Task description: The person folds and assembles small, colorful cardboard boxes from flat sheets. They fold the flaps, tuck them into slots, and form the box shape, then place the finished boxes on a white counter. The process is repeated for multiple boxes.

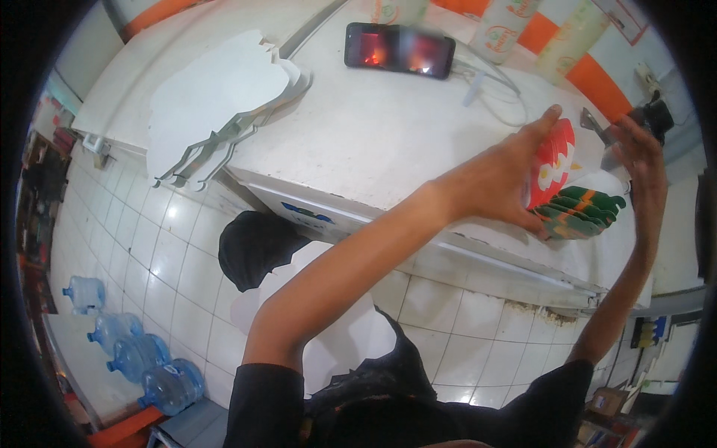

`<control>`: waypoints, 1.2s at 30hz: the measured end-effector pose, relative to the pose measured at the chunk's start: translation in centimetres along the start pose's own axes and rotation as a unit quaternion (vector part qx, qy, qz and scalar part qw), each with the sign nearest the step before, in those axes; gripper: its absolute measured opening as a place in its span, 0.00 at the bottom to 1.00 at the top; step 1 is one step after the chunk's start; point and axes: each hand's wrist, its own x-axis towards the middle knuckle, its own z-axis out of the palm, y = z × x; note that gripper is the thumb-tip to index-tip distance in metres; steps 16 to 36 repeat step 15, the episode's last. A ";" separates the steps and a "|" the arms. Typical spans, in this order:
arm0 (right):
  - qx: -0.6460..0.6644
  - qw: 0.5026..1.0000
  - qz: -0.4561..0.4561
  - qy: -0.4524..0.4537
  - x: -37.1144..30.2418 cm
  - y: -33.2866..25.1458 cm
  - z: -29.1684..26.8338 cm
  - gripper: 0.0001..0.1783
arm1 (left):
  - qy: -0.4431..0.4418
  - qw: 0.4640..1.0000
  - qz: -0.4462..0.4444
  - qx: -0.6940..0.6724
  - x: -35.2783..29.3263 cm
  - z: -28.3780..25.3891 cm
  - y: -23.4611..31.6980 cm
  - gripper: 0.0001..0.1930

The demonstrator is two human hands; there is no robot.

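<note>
Toward the right end of the white table, my left hand (504, 175) grips a folded printed cardboard piece (551, 166), red with white flowers, thumb and fingers spread along its edge. Below the red part, green layered edges (579, 213) with orange marks fan out, touching my left fingers. My right hand (641, 160) is raised just right of the cardboard, its fingers stretched upward and holding nothing that I can see. Beside its fingertips are a black object (657, 119) and a thin metal tool (595, 125), both partly hidden.
White cut cardboard sheets (216, 104) overhang the table's left edge. A phone (399, 50) with a cable (497, 82) lies at the back, near printed clear cups (508, 30). Another white sheet (343, 336) rests on my lap. Blue water jugs (142, 358) stand lower left.
</note>
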 end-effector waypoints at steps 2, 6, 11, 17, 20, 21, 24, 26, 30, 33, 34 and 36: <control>-0.103 0.990 0.066 -0.069 1.4 -2.2 -2.6 0.26 | -0.042 0.996 -0.044 -0.061 0.7 1.1 0.3 0.72; -0.123 0.957 0.134 -0.224 5.1 -4.0 2.1 0.21 | -0.045 0.997 -0.049 -0.043 0.0 0.1 0.1 0.70; -0.246 0.945 0.099 -0.189 5.2 -4.5 3.8 0.18 | -0.040 0.996 -0.037 -0.074 -0.2 -0.1 -0.1 0.68; -0.216 0.931 0.108 -0.276 6.0 -3.8 2.8 0.19 | -0.055 0.992 -0.068 -0.090 -0.4 -0.1 0.4 0.66; -0.216 0.931 0.108 -0.276 6.0 -3.8 2.8 0.19 | -0.055 0.992 -0.068 -0.090 -0.4 -0.1 0.4 0.66; -0.216 0.931 0.108 -0.276 6.0 -3.8 2.8 0.19 | -0.055 0.992 -0.068 -0.090 -0.4 -0.1 0.4 0.66; -0.216 0.931 0.108 -0.276 6.0 -3.8 2.8 0.19 | -0.055 0.992 -0.068 -0.090 -0.4 -0.1 0.4 0.66; -0.216 0.931 0.108 -0.276 6.0 -3.8 2.8 0.19 | -0.055 0.992 -0.068 -0.090 -0.4 -0.1 0.4 0.66; -0.216 0.931 0.108 -0.276 6.0 -3.8 2.8 0.19 | -0.055 0.992 -0.068 -0.090 -0.4 -0.1 0.4 0.66; -0.216 0.931 0.108 -0.276 6.0 -3.8 2.8 0.19 | -0.055 0.992 -0.068 -0.090 -0.4 -0.1 0.4 0.66; -0.216 0.931 0.108 -0.276 6.0 -3.8 2.8 0.19 | -0.055 0.992 -0.068 -0.090 -0.4 -0.1 0.4 0.66; -0.216 0.931 0.108 -0.276 6.0 -3.8 2.8 0.19 | -0.055 0.992 -0.068 -0.090 -0.4 -0.1 0.4 0.66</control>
